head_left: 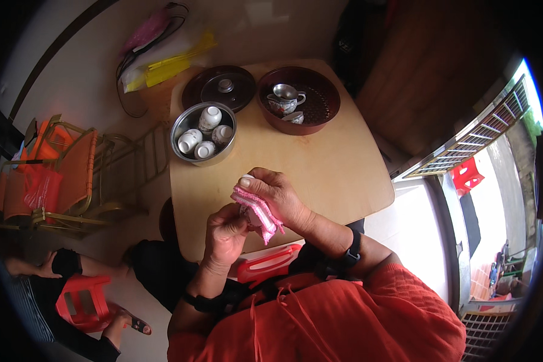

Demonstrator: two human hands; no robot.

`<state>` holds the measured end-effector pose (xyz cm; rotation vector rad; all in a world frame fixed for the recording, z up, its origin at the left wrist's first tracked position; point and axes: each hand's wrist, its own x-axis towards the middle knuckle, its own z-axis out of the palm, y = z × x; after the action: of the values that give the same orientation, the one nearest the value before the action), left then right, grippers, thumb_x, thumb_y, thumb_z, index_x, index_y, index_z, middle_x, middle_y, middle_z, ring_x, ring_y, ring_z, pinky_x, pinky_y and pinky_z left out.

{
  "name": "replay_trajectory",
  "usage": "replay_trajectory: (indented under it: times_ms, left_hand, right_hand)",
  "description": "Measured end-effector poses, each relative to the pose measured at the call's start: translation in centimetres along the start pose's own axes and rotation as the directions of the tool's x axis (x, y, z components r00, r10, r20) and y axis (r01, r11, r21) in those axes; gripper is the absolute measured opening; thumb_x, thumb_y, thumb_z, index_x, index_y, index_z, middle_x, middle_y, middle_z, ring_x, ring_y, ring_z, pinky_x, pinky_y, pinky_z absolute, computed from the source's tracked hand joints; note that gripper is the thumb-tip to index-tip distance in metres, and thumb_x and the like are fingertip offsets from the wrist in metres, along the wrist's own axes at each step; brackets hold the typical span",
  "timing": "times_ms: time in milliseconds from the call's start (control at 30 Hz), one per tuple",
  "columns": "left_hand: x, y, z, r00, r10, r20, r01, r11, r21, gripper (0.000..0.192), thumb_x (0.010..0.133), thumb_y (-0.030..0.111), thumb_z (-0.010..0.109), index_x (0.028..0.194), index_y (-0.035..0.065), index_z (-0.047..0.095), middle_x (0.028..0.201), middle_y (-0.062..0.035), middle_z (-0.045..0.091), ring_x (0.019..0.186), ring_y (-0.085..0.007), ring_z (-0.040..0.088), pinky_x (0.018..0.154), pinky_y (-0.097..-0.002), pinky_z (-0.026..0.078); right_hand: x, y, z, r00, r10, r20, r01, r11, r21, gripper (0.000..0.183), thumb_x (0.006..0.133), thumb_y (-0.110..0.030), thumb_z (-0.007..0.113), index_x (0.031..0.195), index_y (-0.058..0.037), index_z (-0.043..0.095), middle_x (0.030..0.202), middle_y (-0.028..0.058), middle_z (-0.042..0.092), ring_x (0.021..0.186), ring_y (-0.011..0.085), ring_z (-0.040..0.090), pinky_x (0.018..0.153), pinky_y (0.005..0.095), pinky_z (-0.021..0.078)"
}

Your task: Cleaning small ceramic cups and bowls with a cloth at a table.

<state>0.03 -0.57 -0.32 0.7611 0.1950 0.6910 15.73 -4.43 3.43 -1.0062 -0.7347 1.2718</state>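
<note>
My right hand (278, 192) grips a folded pink and white cloth (263, 211), above the near part of the wooden table. Its thumb lies along the top, beside a small white edge. Below it, my left hand (228, 233) pinches a small pale cup-like piece (252, 218), which the cloth mostly covers. Ahead on the left stands a metal pot (230, 151) with several white patterned cups (210, 117) upside down inside. To the right, a brown perforated basin (298, 129) holds a patterned cup with a handle (283, 106), a metal strainer (286, 92) and a smaller cup (294, 117).
A dark round lid or tray (192, 90) with a knob sits behind the pot on the table (326, 163). Folding chairs (77, 167) stand left. A person (40, 303) sits on a red stool (86, 301) at lower left. A barred door (470, 140) opens at right.
</note>
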Motion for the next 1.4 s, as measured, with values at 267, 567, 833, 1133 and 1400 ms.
replay_trajectory:
  times_ms: [267, 567, 833, 1133, 1400]
  left_hand:
    - [0.4, 0.5, -0.8, 0.984, -0.077, 0.162, 0.100, 0.985, -0.138, 0.056, 0.079, 0.030, 0.073, 0.115, -0.0091, 0.054, 0.101, -0.0228, 0.063, 0.083, -0.0391, 0.065, 0.060, -0.0417, 0.057]
    - [0.9, 0.6, -1.8, 0.998, -0.057, 0.035, 0.060, 0.995, -0.081, 0.062, 0.081, 0.037, 0.071, 0.119, -0.0077, 0.051, 0.100, -0.0214, 0.063, 0.080, -0.0377, 0.065, 0.059, -0.0353, 0.052]
    - [1.2, 0.6, -0.7, 0.996, -0.049, 0.068, 0.055, 0.995, -0.087, 0.043, 0.087, 0.025, 0.065, 0.115, -0.0061, 0.056, 0.105, -0.0188, 0.064, 0.085, -0.0299, 0.066, 0.071, -0.0381, 0.057]
    - [0.3, -1.0, -3.7, 0.987, -0.123, -0.109, 0.132, 0.988, 0.079, 0.031, 0.094, 0.014, 0.054, 0.121, 0.0001, 0.055, 0.109, -0.0194, 0.063, 0.087, -0.0321, 0.067, 0.069, -0.0361, 0.054]
    - [0.1, -1.2, -4.2, 0.985, -0.132, -0.112, 0.137, 0.990, 0.036, 0.027, 0.094, 0.011, 0.052, 0.118, -0.0008, 0.056, 0.108, -0.0187, 0.063, 0.088, -0.0318, 0.067, 0.070, -0.0372, 0.054]
  right_hand:
    - [0.1, -0.6, -0.5, 0.975, -0.223, 0.011, 0.208, 0.887, -0.412, 0.028, 0.092, -0.025, 0.063, 0.099, 0.0016, 0.063, 0.081, 0.0144, 0.069, 0.076, 0.0183, 0.067, 0.069, 0.0308, 0.0518]
    - [-0.3, -3.0, -3.2, 0.925, -0.355, 0.136, 0.254, 0.313, -0.915, 0.028, 0.090, -0.027, 0.064, 0.109, -0.0057, 0.065, 0.093, 0.0100, 0.066, 0.079, 0.0204, 0.066, 0.068, 0.0307, 0.0510]
    - [-1.5, -4.6, -3.4, 0.896, 0.358, 0.263, -0.295, 0.922, -0.253, 0.026, 0.092, -0.024, 0.062, 0.100, 0.0014, 0.061, 0.072, 0.0092, 0.063, 0.062, 0.0160, 0.063, 0.052, 0.0236, 0.0477]
    - [7.3, -13.4, -12.2, 0.967, -0.179, 0.182, 0.194, 0.053, -0.979, 0.033, 0.087, -0.041, 0.062, 0.103, -0.0124, 0.067, 0.090, 0.0130, 0.067, 0.084, 0.0320, 0.064, 0.076, 0.0412, 0.0484]
    - [10.6, -12.9, -13.8, 0.994, 0.011, 0.107, 0.107, -0.186, -0.977, 0.030, 0.086, -0.042, 0.059, 0.101, -0.0184, 0.067, 0.096, 0.0129, 0.067, 0.096, 0.0317, 0.063, 0.080, 0.0421, 0.0472]
